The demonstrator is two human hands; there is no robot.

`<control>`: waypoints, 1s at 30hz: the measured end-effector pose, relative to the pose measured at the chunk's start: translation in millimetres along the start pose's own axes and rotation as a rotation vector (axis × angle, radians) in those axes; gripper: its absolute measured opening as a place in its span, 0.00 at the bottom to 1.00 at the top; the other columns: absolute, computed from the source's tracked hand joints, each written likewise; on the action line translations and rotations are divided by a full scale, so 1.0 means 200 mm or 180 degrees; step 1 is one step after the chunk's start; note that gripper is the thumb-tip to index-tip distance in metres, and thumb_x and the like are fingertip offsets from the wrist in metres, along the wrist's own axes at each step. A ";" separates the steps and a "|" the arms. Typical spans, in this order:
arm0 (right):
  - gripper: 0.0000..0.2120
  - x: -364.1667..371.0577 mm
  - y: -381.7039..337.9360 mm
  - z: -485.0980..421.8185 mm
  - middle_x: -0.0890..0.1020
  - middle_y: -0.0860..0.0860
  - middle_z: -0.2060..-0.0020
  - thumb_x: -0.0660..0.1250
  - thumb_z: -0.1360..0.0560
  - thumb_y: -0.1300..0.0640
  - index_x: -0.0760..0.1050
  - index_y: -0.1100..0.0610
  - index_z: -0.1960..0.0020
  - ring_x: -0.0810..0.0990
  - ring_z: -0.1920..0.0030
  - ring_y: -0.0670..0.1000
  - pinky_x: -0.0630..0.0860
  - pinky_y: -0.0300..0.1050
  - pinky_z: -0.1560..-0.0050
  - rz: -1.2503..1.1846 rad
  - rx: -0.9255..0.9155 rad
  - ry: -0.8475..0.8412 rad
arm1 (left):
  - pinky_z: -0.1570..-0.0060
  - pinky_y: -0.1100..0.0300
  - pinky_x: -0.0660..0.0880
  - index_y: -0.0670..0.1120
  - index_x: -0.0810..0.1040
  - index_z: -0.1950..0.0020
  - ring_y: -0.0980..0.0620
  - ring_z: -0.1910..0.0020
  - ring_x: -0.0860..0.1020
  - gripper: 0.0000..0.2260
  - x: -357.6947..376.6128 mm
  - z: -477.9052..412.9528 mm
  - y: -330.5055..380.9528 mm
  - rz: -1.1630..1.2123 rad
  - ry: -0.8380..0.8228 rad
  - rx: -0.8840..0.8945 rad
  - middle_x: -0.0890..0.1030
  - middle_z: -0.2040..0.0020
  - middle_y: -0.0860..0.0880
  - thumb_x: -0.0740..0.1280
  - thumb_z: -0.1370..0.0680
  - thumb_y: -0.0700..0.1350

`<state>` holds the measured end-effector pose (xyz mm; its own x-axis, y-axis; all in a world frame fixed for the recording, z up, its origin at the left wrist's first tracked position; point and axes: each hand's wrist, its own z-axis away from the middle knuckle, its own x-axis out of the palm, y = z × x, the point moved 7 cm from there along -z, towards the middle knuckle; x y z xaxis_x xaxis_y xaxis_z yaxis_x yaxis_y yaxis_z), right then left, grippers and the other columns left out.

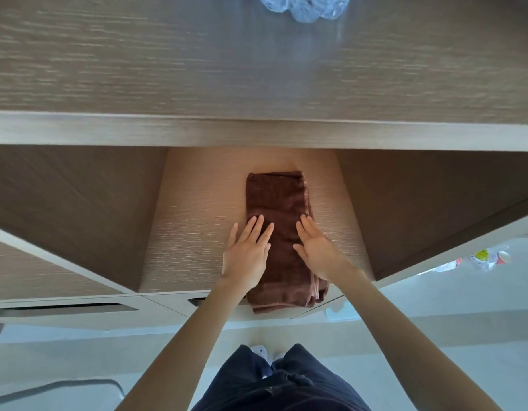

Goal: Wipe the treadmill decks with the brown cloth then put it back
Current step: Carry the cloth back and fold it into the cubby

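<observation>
Head camera, looking down: a person stands at a wood-grain cabinet whose open compartment holds a single item, the folded brown cloth (277, 197). The cloth lies lengthwise on the compartment's shelf (194, 229), its near end hanging slightly over the front edge. The left hand (246, 250) rests flat on the cloth's left side, fingers straight and spread, the outermost finger on the bare shelf beside it. The right hand (316, 250) lies flat on the cloth's right side, fingers straight and together. Neither hand grips anything.

Two cabinet doors, one at left (67, 203) and one at right (434, 197), stand swung open on either side of the compartment. Above it, the worktop (167, 60) carries a cluster of clear plastic bottles (304, 5) at the frame's top edge, blurred and cut off.

On the pale floor (434, 336) to the right lies a crumpled clear bottle (482, 259) with a red cap and a yellow patch on its label; the writing is too small to read. The person's dark trousers (286, 387) and a white shoe (259, 350) show at the bottom.
</observation>
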<state>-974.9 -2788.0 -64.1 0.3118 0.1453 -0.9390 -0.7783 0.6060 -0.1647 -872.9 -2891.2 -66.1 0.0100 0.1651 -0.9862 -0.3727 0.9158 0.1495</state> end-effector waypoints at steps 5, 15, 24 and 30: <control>0.27 -0.10 0.05 -0.24 0.46 0.59 0.23 0.51 0.17 0.53 0.46 0.65 0.24 0.43 0.23 0.53 0.43 0.44 0.25 -0.0074 0.0077 -0.0006 | 0.26 0.48 0.43 0.50 0.50 0.23 0.52 0.24 0.46 0.21 -0.04 -0.24 -0.06 -0.0031 -0.0201 -0.0063 0.50 0.22 0.48 0.46 0.16 0.49; 0.12 -0.12 0.01 0.25 0.78 0.53 0.39 0.68 0.25 0.64 0.80 0.60 0.41 0.76 0.38 0.54 0.73 0.46 0.37 -0.1110 -0.0733 0.0905 | 0.27 0.55 0.39 0.48 0.56 0.24 0.53 0.24 0.45 0.22 -0.02 0.20 -0.04 0.0468 0.0023 0.0347 0.51 0.23 0.50 0.51 0.18 0.52; 0.20 -0.04 -0.02 0.45 0.81 0.52 0.46 0.80 0.39 0.56 0.82 0.56 0.48 0.75 0.43 0.48 0.78 0.41 0.57 -0.0680 -0.1014 0.1168 | 0.36 0.44 0.69 0.43 0.75 0.35 0.46 0.32 0.70 0.26 -0.08 0.39 0.05 0.0637 0.0660 0.0437 0.72 0.32 0.45 0.75 0.30 0.48; 0.15 -0.08 0.00 0.44 0.83 0.52 0.53 0.80 0.38 0.62 0.83 0.58 0.53 0.72 0.50 0.46 0.80 0.41 0.64 -0.0678 -0.0985 0.1603 | 0.39 0.47 0.73 0.45 0.79 0.40 0.47 0.37 0.75 0.25 -0.07 0.37 0.07 0.0702 0.0847 0.0565 0.78 0.38 0.48 0.79 0.36 0.43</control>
<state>-931.2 -2721.7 -21.5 0.2412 -0.3856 -0.8906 -0.8726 0.3155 -0.3729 -809.3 -2853.3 -45.7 -0.3022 0.2857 -0.9094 -0.1725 0.9219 0.3469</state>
